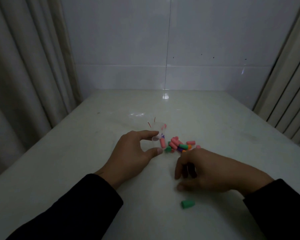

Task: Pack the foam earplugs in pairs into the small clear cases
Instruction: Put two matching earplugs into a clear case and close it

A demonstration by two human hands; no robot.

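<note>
A pile of foam earplugs [179, 146] in pink, green, purple and orange lies on the pale table [93, 161]. My left hand [133, 153] pinches a small clear case [158, 141] between forefinger and thumb; a pink earplug [162, 143] shows through it. Behind it stands another clear case [160, 127] with pink inside. My right hand [208, 172] hovers just in front of the pile, fingers curled downward; whether it holds anything is hidden. One green earplug [188, 204] lies alone near the front.
A tiled wall [163, 49] closes the far side of the table. Curtains hang at the left [24, 75] and right [287, 94]. Two thin red marks [151, 122] show at the far case.
</note>
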